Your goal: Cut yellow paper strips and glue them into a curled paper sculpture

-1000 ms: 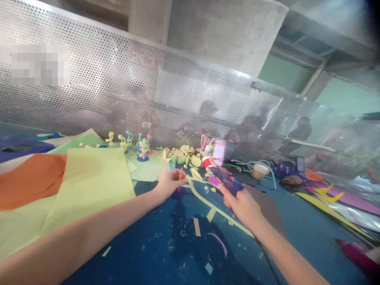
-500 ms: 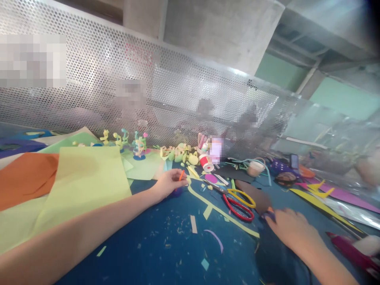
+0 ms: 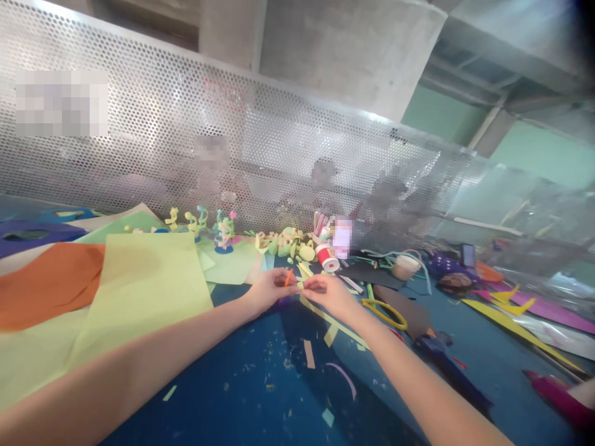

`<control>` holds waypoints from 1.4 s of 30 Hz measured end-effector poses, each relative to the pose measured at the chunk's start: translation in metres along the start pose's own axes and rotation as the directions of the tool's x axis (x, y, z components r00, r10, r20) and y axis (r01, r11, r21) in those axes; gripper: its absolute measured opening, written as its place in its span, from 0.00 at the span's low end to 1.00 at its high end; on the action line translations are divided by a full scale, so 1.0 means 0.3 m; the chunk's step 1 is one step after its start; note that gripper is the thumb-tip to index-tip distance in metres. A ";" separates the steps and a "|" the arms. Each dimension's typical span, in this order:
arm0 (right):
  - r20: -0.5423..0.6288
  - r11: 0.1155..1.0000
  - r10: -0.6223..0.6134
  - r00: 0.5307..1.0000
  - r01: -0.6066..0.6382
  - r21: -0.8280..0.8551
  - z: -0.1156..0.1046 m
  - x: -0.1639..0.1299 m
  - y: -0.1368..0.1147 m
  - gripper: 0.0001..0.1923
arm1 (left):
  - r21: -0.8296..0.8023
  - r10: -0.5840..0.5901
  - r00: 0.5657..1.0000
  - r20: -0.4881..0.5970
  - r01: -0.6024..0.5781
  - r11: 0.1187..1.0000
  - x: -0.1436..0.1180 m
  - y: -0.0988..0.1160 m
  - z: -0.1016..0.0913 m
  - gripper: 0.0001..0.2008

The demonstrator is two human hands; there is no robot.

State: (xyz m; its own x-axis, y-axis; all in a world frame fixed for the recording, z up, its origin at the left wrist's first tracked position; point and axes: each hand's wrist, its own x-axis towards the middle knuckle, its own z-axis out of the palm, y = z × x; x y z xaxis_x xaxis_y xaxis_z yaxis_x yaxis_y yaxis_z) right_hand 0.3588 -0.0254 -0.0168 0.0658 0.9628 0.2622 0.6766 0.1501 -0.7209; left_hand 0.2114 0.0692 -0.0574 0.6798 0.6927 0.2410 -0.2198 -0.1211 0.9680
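My left hand (image 3: 272, 291) is closed in a pinch at mid-table, with a thin orange strip (image 3: 289, 277) standing up between its fingers. Fingertip to fingertip with it, my right hand (image 3: 329, 293) pinches the end of a long pale yellow strip (image 3: 320, 311), which runs toward the right under my right forearm. Exactly how the fingers grip it is too small to see. Beyond the right wrist lie scissors with a yellow handle (image 3: 385, 314), largely covered by my arm. A dark blue tool (image 3: 453, 365) rests to the right of that forearm.
Yellow sheets (image 3: 155, 279) and an orange sheet (image 3: 51, 282) spread at left. Small curled figures (image 3: 224, 232), yellow pieces (image 3: 290, 241) and a red-and-white cup (image 3: 328, 258) stand behind. Scraps dot the blue table (image 3: 242, 378). A crimson tool (image 3: 555, 393) lies right; a perforated screen (image 3: 279, 142) rises behind.
My right hand has left the dark blue tool at the right and come left to meet my left hand at the strip's end. The left hand keeps the orange strip.
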 end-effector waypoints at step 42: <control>-0.276 0.998 -0.017 0.961 0.002 -0.055 0.030 0.012 -0.058 0.10 | -0.123 0.015 0.999 0.051 -0.009 0.992 -0.008 0.019 0.007 0.20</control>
State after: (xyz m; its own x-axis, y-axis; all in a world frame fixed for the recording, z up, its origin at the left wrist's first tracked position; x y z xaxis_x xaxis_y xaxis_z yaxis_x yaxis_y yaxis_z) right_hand 0.3406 -0.0226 -0.0093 0.2544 0.8604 0.4415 0.7161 0.1392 -0.6840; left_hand 0.2100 0.0653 -0.0523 0.7110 0.6538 0.2590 -0.3103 -0.0388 0.9498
